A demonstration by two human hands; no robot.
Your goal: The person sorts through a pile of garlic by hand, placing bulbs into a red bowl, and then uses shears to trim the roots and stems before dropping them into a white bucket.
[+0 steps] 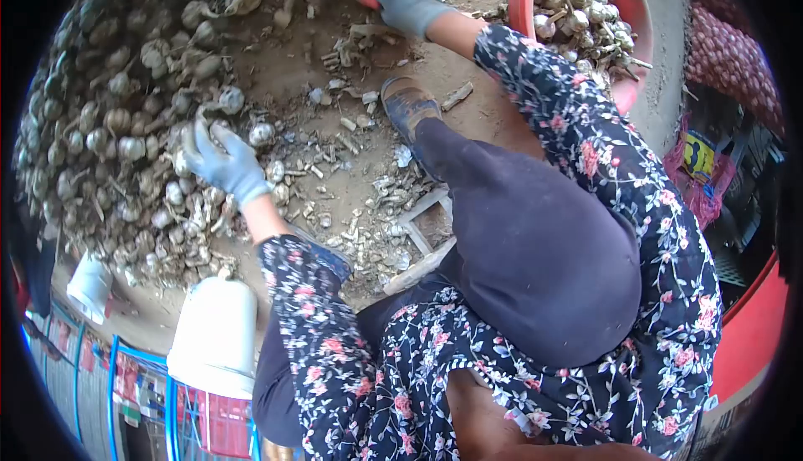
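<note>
My left hand (224,160), in a grey-blue work glove, reaches into a big heap of garlic bulbs (117,147). Its fingers are apart and rest among the bulbs, with one garlic bulb (230,99) just beyond the fingertips. At the top centre my right hand (406,2), gloved alike, is closed around a red-handled tool (368,1). The tool's working end points left over the ground and is smeared by motion, so I cannot tell its exact kind. Cut stalks and dry skins (347,139) litter the ground between both hands.
A red tub (525,1) holding trimmed garlic stands at the upper right, beside filled mesh sacks (732,64). My shoe (410,105) is on the ground below the right hand. An upturned white bucket (216,327) and blue metal frames (138,356) are at the lower left.
</note>
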